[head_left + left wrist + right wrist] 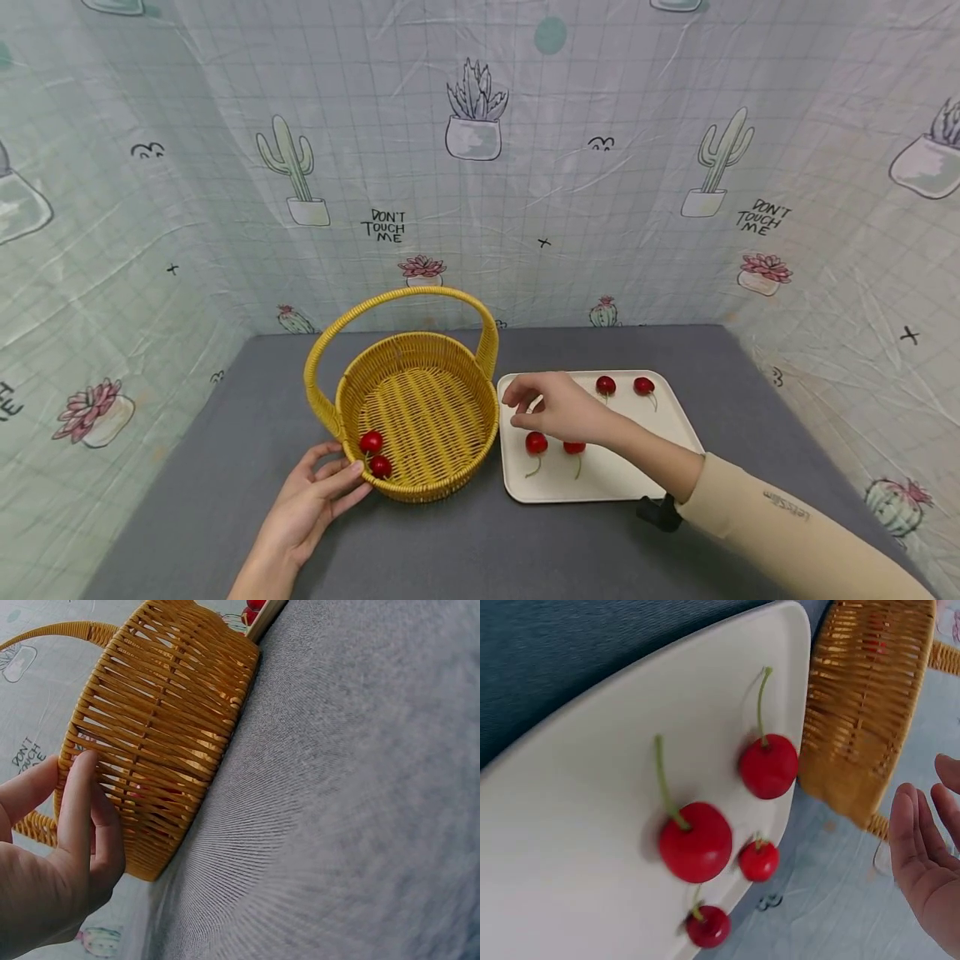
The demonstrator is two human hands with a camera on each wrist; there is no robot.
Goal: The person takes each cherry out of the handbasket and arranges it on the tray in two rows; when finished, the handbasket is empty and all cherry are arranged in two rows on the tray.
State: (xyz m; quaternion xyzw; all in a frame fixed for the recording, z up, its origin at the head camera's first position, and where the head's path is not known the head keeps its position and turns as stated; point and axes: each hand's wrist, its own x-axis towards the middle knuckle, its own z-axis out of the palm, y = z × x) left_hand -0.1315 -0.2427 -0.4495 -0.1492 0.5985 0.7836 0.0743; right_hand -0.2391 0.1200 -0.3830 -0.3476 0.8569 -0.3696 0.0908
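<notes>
A yellow woven basket [420, 492] with a tall arched handle stands left of the middle of the table. Two red cherries [371, 442] lie inside it, by the near left wall. My left hand [318, 500] pinches the basket's rim there, thumb on top and fingers against the outer weave [150, 727]. Over the left part of a cream tray [600, 492] hovers my right hand [558, 408], its fingers bent loosely and nothing between them. Several cherries with green stems lie on the tray, among them a near-left cherry [536, 442] and a large cherry [696, 844].
The tray sits close to the basket's right side. A grey cloth [480, 550] covers the table. Behind and at both sides hangs a curtain [540, 208] printed with cacti. A black strap piece [660, 513] shows under my right wrist, beside the tray's near edge.
</notes>
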